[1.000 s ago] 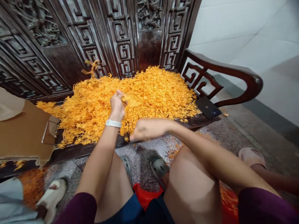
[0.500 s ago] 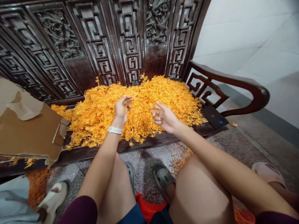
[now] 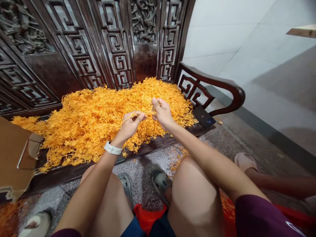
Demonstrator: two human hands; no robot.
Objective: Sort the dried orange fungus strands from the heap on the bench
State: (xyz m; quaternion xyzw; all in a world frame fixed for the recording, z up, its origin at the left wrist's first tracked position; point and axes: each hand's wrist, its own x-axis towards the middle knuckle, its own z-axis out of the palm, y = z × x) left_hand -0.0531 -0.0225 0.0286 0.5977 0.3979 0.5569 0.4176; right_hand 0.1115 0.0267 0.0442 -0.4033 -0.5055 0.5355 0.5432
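Note:
A large heap of orange-yellow plastic flower pieces (image 3: 86, 121) with thin stems covers the seat of a dark carved wooden bench. Above the heap, my left hand (image 3: 130, 125), with a white watch band on the wrist, pinches a thin orange stem that trails back over the palm. Close beside it, my right hand (image 3: 161, 112) has its fingers pressed together on part of an orange piece at the fingertips. The two hands nearly meet, with orange strands between them.
A torn cardboard box (image 3: 17, 151) stands at the left on the bench. A dark phone (image 3: 203, 117) lies near the curved armrest (image 3: 237, 95). Orange bits lie scattered on the floor (image 3: 143, 174). Other people's feet show at both sides, and a red stool (image 3: 148, 217) is below me.
Both hands have closed on orange pieces and come closer together; before, they hovered apart with loose fingers. The view has turned right, so the bench and box appear further left.

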